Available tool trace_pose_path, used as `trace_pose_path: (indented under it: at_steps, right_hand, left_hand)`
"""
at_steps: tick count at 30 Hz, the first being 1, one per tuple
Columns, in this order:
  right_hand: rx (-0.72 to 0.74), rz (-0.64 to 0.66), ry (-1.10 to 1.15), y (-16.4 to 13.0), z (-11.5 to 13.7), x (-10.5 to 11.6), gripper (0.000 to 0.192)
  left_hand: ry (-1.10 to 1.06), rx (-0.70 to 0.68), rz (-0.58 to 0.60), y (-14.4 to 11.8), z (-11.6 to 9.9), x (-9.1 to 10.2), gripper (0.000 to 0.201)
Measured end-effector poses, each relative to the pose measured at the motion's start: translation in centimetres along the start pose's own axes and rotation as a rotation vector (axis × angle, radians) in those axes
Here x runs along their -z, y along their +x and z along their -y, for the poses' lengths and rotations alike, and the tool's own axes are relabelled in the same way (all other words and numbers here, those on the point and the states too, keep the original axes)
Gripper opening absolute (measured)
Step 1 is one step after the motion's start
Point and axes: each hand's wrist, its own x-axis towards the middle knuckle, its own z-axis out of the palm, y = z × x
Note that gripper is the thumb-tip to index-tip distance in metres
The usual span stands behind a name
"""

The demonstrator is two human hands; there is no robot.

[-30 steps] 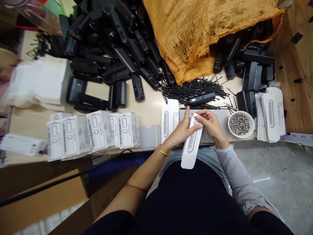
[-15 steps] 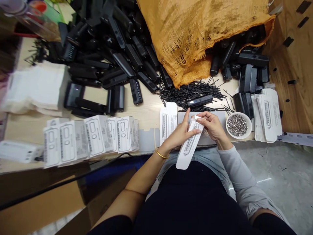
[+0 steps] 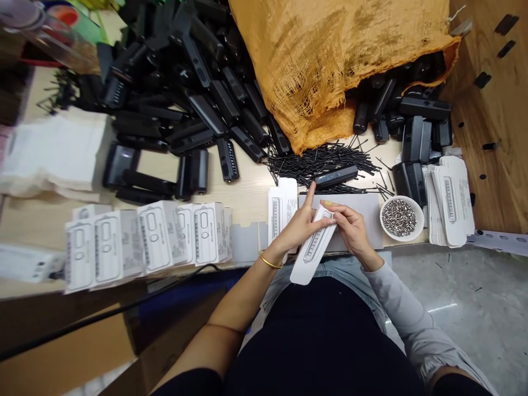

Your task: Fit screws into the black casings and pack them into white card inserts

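On the wooden bench (image 3: 247, 195), black casings (image 3: 198, 104) crowd.

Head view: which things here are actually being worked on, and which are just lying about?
In hand:
- white carton, held by left hand and right hand

Lying about:
- flat carton stack
- bowl of metal balls
- black pins
- black housings
- orange mesh sack
- row of cartons
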Motion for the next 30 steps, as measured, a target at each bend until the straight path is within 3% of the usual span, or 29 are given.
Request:
trace_pose_path:
  at_steps: [2, 4, 6, 8, 9, 12, 15, 17, 19, 20, 23, 25, 26, 28, 30]
  right_hand:
    - [0.001, 0.015, -0.029, 0.2, 0.2, 0.7, 0.026]
    - [-0.016, -0.072, -0.019, 0.8, 0.8, 1.4, 0.032]
    - [-0.039, -0.280, 0.051, 1.4, 1.2, 1.9, 0.033]
    - [-0.083, -0.407, 0.109, 1.8, 1.3, 1.7, 0.033]
    - [-0.114, -0.379, 0.120, 1.8, 1.2, 1.3, 0.033]
    - [-0.201, -0.118, 0.109, 1.8, 0.7, -0.7, 0.030]
    - [-0.185, -0.076, 0.003, 2.4, 1.0, -2.2, 0.028]
    - [-0.069, -0.039, -0.298, 3.8, 1.8, -2.1, 0.027]
    - [0.142, 0.042, -0.806, 6.0, 2.7, -1.2, 0.022]
    - [0.255, 0.059, -1.086, 7.2, 3.0, -0.6, 0.024]
    - [0.386, 0.322, -1.658, 10.5, 3.3, 1.3, 0.043]
    - [0.398, 0.488, -1.809, 11.9, 3.5, 2.3, 0.043]
    - [0.397, 0.501, -1.820, 12.3, 3.9, 2.8, 0.042]
    - [0.431, 0.377, -1.708, 12.3, 5.4, 3.7, 0.052]
    - [0.527, 0.146, -1.459, 11.5, 7.8, 4.6, 0.073]
  left_hand:
    - [-0.063, -0.008, 0.009, 0.2, 0.4, 0.1, 0.112]
    - [-0.133, -0.078, 0.025, 0.2, 0.7, 0.3, 0.097]
    - [-0.046, -0.285, 0.038, 0.0, 0.8, 0.4, 0.085]
    - [0.232, -0.590, 0.029, -0.4, 0.8, 0.3, 0.087]
    - [0.375, -0.740, 0.014, -0.7, 0.8, 0.1, 0.091]
    - [0.609, -1.041, -0.050, -1.1, 1.0, -0.7, 0.091]
    - [0.657, -1.168, -0.197, -1.3, 2.2, -1.2, 0.061]
    - [0.544, -1.106, -0.371, -1.3, 2.9, -1.3, 0.047]
    - [0.278, -0.866, -0.565, -1.2, 3.0, -1.1, 0.056]
    - [0.128, -0.715, -0.608, -1.0, 2.9, -1.0, 0.066]
    - [-0.202, -0.379, -0.502, 0.2, 2.1, -0.9, 0.103]
    - [-0.249, -0.304, -0.444, 1.1, 1.7, -1.0, 0.116]
    - [-0.240, -0.287, -0.449, 1.6, 1.6, -1.0, 0.117]
    - [-0.194, -0.270, -0.430, 2.1, 1.4, -0.9, 0.109]
    - [-0.103, -0.256, -0.346, 2.1, 1.0, -0.7, 0.099]
